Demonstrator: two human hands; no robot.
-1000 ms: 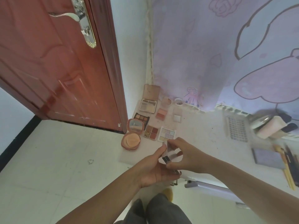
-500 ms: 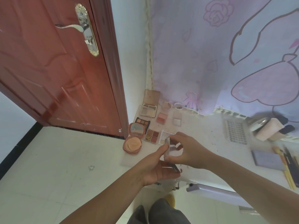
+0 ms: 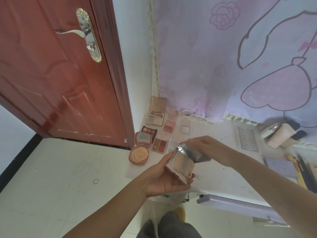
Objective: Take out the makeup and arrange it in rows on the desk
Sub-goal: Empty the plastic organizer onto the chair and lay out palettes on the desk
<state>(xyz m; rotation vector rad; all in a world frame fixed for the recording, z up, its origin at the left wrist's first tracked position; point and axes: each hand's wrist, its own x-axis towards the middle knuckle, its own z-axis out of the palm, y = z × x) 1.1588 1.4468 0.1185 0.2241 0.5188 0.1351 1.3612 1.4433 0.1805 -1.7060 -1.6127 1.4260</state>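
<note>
I hold a small square compact [image 3: 180,164] above the near edge of the desk [image 3: 214,176]. My left hand [image 3: 164,179] cups its base from below, fingers curled around the edge. My right hand [image 3: 205,148] pinches the mirrored lid [image 3: 192,152], lifted and hinged open. Both hands are closed on it, so it is not yet on the desk.

Beyond it, the opened makeup already lies in rows: a round powder case [image 3: 139,150], a four-colour palette [image 3: 159,145] and a pale palette [image 3: 173,145] just behind the lid.

The risk, I judge, is the hinge: if I push the lid too far, it may snap or spill powder. Setting it down carelessly could knock the pale palette, or leave it near the desk's edge, where it might slide off onto the floor [image 3: 60,177].
</note>
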